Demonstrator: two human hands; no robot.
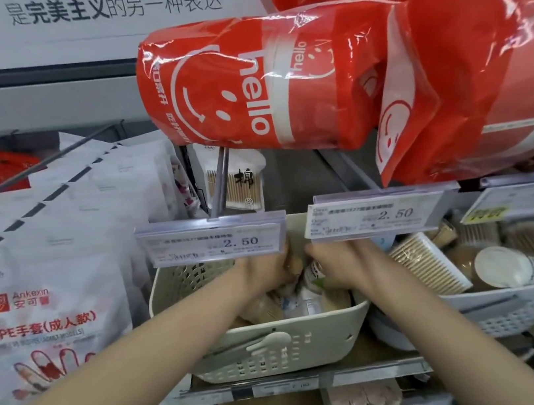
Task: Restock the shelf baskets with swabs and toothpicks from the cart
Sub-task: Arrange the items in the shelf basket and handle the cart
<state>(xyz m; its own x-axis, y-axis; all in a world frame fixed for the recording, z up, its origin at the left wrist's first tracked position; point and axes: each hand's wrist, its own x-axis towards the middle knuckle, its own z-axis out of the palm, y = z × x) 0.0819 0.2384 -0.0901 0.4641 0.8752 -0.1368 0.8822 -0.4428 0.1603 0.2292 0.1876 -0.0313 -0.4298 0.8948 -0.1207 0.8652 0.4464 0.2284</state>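
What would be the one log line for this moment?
both hands in cream basket | arranging small containers | grip unclear | neighbour basket stocked

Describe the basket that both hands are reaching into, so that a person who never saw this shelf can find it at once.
Find the big red "hello" pack hanging at the top; two price tags reading 2.50 hang below it. The cream basket sits under them, and the left hand and right hand reach into it. Unlike the grey basket to its right, it carries a small hand-shaped clip on its front.
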